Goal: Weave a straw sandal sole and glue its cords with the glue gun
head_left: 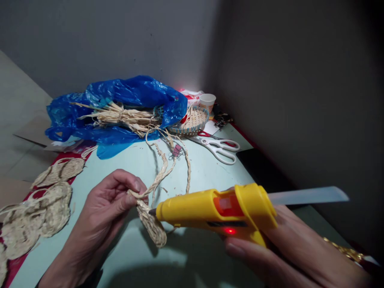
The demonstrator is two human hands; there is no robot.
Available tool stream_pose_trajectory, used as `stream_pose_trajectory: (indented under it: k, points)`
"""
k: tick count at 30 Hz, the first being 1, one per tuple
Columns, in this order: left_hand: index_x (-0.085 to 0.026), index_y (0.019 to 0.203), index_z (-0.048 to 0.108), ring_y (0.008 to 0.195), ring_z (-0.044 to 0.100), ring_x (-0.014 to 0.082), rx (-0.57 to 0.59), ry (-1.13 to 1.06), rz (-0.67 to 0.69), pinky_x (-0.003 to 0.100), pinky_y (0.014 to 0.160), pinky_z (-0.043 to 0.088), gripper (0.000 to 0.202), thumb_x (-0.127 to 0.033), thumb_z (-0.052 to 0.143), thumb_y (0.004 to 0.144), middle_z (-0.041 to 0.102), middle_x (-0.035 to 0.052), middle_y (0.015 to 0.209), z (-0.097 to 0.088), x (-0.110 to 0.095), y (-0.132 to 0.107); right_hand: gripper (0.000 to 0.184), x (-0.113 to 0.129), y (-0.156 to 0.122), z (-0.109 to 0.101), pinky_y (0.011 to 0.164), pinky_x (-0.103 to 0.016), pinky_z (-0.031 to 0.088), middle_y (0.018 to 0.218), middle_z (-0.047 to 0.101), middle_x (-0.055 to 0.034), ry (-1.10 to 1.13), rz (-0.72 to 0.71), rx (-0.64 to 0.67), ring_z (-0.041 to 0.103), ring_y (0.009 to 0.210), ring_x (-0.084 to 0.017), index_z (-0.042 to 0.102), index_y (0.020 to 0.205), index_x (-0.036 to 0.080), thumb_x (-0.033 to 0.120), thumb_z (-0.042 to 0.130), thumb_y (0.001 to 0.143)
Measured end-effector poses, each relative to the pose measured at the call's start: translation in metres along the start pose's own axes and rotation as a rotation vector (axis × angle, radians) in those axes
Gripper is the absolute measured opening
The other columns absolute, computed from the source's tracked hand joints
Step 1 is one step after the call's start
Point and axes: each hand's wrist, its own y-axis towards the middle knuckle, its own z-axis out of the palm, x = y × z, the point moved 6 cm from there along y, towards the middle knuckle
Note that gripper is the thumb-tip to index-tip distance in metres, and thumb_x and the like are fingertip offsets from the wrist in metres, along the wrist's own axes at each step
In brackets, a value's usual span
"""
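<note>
Yellow glue gun [186, 208], in the head view, wrapped by right hand [297, 236], with dark nozzle [153, 212] against or very near to coiled straw braid [151, 228]. Pinched between thumb and fingers of left hand [109, 210]: upper end of this braid, above pale tabletop [141, 156]. Behind, straw bundle [126, 116] in blue bag [135, 90], then round basket [183, 130] and white cup [207, 100]. Nearer, white scissors [220, 150]; at left side, woven straw pieces [57, 208].

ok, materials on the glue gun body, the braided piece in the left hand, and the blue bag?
Glue gun body: probably moulded plastic, yellow, satin; smooth curves, soft highlights.
Braided piece: looks like dried plant fibre, matte; uneven, tan strands. Which plant, can't tell.
Blue bag: likely thin plastic film, glossy; crinkled, with bright glints.
</note>
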Motion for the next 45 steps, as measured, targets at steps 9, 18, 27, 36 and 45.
stream_pose_trajectory:
  k: [9,18,27,36,45]
  points:
    - [-0.024,0.071,0.067,0.062,0.060,0.0124,0.043,0.014,-0.002,0.017,0.056,0.050,0.026,-0.031,0.090,0.061,0.067,-0.0020,0.069,0.0001,-0.0036,-0.0004,0.043,-0.0023,-0.0020,0.0007,0.058,-0.026,0.066,0.090,0.080,-0.0042,0.007,0.037,0.003,0.078,0.081,-0.026,0.078,0.094,0.028,0.056,0.045,0.096]
    - [-0.024,0.071,0.067,0.063,0.059,0.0116,0.036,0.016,0.001,0.016,0.058,0.050,0.026,-0.029,0.090,0.062,0.067,-0.0023,0.070,0.0008,-0.0028,0.0000,0.040,-0.0025,-0.0042,-0.0004,0.060,-0.026,0.066,0.092,0.079,-0.0025,0.059,0.026,0.025,0.078,0.083,-0.024,0.077,0.091,0.029,0.054,0.046,0.096]
    - [-0.024,0.070,0.066,0.060,0.057,0.0112,0.031,0.017,0.014,0.016,0.055,0.049,0.029,-0.032,0.091,0.059,0.066,-0.0028,0.067,-0.0001,-0.0025,0.0035,0.040,-0.0016,-0.0022,-0.0023,0.056,-0.024,0.065,0.078,0.077,0.0019,0.040,0.006,-0.029,0.078,0.074,-0.021,0.070,0.076,0.030,0.058,0.048,0.094]
    - [-0.023,0.072,0.066,0.063,0.058,0.0108,0.035,0.015,0.000,0.016,0.059,0.049,0.025,-0.028,0.089,0.063,0.065,-0.0032,0.069,-0.0009,-0.0052,0.0022,0.039,0.0006,-0.0040,-0.0079,0.054,-0.019,0.063,0.083,0.081,0.0012,0.011,-0.034,-0.075,0.079,0.073,-0.020,0.072,0.077,0.030,0.056,0.049,0.093]
    - [-0.024,0.072,0.067,0.062,0.057,0.0107,0.042,0.003,0.015,0.014,0.057,0.049,0.027,-0.030,0.091,0.061,0.066,-0.0032,0.068,-0.0013,-0.0042,0.0043,0.039,0.0003,-0.0014,-0.0038,0.052,-0.020,0.063,0.071,0.075,0.0016,0.001,-0.055,-0.073,0.078,0.065,-0.020,0.069,0.073,0.028,0.056,0.049,0.093]
